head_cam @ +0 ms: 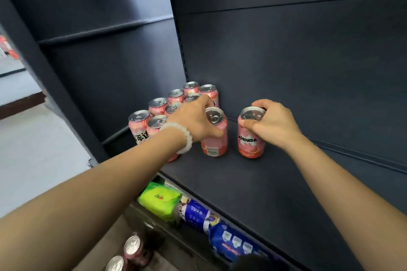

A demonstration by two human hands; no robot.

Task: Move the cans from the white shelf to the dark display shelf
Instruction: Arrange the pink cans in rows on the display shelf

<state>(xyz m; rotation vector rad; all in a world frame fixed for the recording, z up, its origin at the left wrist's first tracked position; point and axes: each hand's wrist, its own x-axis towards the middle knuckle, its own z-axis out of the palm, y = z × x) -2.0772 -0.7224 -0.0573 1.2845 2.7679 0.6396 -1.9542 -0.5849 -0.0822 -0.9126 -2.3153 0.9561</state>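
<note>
Several pink Mirinda cans (157, 105) stand in rows in the left back corner of the dark display shelf (253, 182). My left hand (193, 120), with a white bead bracelet on the wrist, grips a pink can (214, 138) by its top rim at the right end of the group. My right hand (273, 122) grips the top of another pink can (251, 138), which stands upright on the shelf a little apart to the right. Both cans touch the shelf board. The white shelf is not in view.
The shelf's dark back panel (308, 61) rises close behind the cans. Below the shelf lie a green packet (159, 200) and blue packets (233, 242). Two dark cans (132, 248) stand at the bottom. Grey floor (33, 149) lies to the left.
</note>
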